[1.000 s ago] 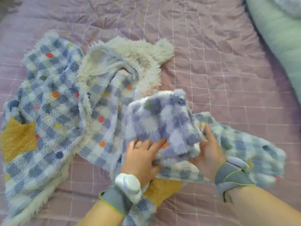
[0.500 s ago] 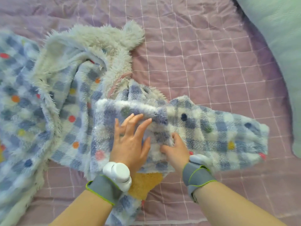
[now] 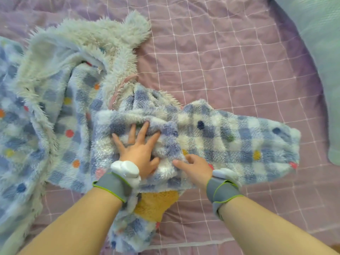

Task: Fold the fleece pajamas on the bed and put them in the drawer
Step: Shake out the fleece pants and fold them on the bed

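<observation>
A blue-and-white checked fleece pajama top (image 3: 60, 126) with coloured dots lies crumpled on the bed, its white fluffy hood (image 3: 103, 39) at the top. One sleeve (image 3: 239, 142) stretches flat to the right. A yellow pocket patch (image 3: 156, 205) shows below my wrists. My left hand (image 3: 138, 150) lies flat with spread fingers, pressing the fleece where the sleeve meets the body. My right hand (image 3: 195, 168) sits beside it on the sleeve's near edge, its fingers curled into the fleece, pinching it.
The bed is covered by a pinkish-purple quilt (image 3: 230, 61) with a white grid. A pale green pillow (image 3: 327, 52) lies along the right side. No drawer is in view.
The bunched sleeve that both hands held up has been laid out flat to the right. My left hand has spread out on the fleece; the view has shifted left.
</observation>
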Motion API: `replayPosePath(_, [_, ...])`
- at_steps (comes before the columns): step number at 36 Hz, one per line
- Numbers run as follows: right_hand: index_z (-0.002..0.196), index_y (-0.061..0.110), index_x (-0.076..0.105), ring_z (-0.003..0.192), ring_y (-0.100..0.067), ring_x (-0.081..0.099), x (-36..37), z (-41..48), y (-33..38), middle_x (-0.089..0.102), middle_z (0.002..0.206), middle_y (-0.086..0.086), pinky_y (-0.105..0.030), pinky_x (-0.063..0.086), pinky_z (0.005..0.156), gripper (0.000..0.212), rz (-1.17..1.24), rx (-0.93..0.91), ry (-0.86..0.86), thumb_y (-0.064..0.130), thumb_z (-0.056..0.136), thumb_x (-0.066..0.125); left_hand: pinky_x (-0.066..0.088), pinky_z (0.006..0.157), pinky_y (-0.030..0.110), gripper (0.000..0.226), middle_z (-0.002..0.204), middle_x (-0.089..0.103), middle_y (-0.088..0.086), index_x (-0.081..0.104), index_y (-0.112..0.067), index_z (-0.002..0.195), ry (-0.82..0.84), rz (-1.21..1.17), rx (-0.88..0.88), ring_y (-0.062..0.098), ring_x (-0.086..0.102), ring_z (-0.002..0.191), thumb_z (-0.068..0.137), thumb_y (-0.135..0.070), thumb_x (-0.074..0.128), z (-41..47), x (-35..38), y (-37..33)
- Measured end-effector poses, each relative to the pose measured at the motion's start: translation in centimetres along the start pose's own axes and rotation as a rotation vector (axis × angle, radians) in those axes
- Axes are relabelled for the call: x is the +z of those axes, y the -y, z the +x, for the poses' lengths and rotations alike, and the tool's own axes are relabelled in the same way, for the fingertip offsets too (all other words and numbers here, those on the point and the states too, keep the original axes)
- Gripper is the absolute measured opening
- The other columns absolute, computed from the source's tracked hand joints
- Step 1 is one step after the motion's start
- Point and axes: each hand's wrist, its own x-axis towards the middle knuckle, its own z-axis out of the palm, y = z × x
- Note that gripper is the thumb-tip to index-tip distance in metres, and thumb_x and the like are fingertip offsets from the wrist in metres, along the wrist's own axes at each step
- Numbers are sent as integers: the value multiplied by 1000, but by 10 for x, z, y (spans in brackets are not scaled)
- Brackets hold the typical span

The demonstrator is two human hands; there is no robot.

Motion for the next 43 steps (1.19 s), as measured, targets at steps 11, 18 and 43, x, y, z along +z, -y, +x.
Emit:
replayPosePath(11, [107,3,64,82,-22,54,-79,30,-115,58,85,-7,-31,43,74,34,352,343,-366,30,87,62,-7,104,68,48,152,27,6,56,-28,117,-186,5,251,31,17,145,70,-27,68,3,24,-139])
replayPosePath(18, [112,-3,58,86,-33,54,-127,48,-177,55,88,-14,-50,51,89,62,649,535,-582,36,65,69,-6,115,54,55,158,2,-2,22,-31,145,93,-3,260,20,-2,147,93,-25,40,23,55,-176])
replayPosePath(43, [95,29,54,89,-18,65,-182,22,-132,59,111,-21,-18,50,83,45,525,-300,-799,18,56,74,37,99,32,45,153,25,-6,42,-30,136,21,-82,320,27,56,112,92,-22,47,27,42,-204])
